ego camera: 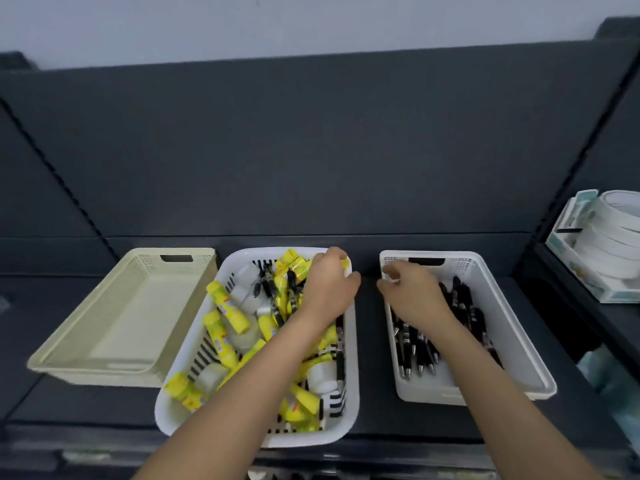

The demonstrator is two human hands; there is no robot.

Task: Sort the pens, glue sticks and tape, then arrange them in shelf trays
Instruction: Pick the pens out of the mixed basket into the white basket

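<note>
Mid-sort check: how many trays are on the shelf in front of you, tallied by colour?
Cream: 1, the left tray
White: 2, the middle tray and the right tray
Total: 3 trays

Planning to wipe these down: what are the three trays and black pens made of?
Cream tray, middle white tray, right white tray: probably moulded plastic, matt, perforated or slotted walls. Black pens: glossy plastic barrels, silvery tips, possibly metal.
</note>
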